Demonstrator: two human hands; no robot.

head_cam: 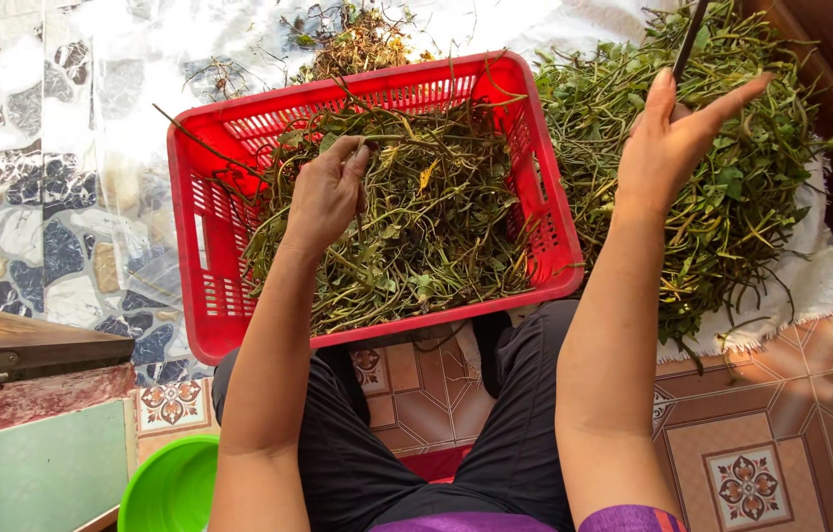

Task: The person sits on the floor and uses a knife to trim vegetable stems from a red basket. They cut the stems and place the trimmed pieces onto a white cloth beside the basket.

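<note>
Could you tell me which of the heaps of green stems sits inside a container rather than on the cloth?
The heap under the left hand fills the red crate. The larger pile by the right hand lies loose on white cloth.
</note>
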